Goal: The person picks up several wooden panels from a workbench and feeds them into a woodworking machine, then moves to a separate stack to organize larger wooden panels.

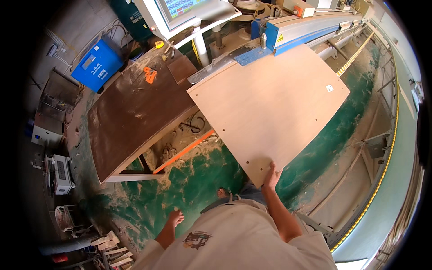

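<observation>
— What have your hands got hold of, seen from the head camera?

— My right hand [271, 174] is on the near corner of a large pale wooden panel [270, 105]. The fingers lie flat and close together on its top face, pressing down at the edge; I can't see the thumb, so I can't tell whether it hooks underneath.

— And the left?

— My left hand [176, 218] hangs low by my side, holding and touching nothing. The fingers look loosely together, though it is too small to be sure.

— Where does the panel sit?

— It lies flat, far edge up against the long blue-and-grey machine [297, 29], beside a perforated blue plate [253, 56]. Its near corner juts out over the green floor [198, 175] toward me. There is a small white sticker [330, 88] near its right corner and a few small drilled holes along the left edge.

— What's to the left of it?

— A dark brown worktable [130, 117], dusty, just beside the panel but not touching it as far as I can tell. An orange tool [150, 74] lies on its far part, and a smaller dark board [182, 68] rests at its far corner. An orange bar [182, 153] runs slanted below, between table and panel.

— Anything further back?

— A control screen on a white post [189, 15], and a blue box unit [96, 63] on the floor at the left.
</observation>
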The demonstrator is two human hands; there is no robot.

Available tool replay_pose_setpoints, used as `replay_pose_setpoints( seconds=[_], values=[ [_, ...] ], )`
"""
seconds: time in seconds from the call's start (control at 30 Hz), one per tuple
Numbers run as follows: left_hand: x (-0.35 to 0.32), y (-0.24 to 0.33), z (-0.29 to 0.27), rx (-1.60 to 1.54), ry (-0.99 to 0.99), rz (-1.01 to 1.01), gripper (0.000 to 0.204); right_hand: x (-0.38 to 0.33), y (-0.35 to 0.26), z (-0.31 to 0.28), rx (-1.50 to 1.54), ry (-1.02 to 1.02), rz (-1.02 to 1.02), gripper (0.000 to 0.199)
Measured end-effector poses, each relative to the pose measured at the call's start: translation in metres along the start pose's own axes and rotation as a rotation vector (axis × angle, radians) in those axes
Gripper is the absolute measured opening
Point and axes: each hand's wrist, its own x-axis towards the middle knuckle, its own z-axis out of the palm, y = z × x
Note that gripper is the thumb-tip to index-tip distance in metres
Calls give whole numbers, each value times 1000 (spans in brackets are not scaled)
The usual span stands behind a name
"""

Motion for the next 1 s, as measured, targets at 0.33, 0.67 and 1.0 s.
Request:
replay_pose_setpoints(
  seconds=[0.33, 0.67, 1.0],
  values=[
    [26, 151, 68, 464, -320, 119, 39, 62, -33, -16, 126, 148, 24, 55],
    [-29, 312, 218, 348, -554, 821, 33, -200, 128, -369, -265, 676, 444, 60],
    [144, 100, 114, 1377, -478, 276, 34, -712, 277, -334, 103, 1509, 761, 38]
  ],
)
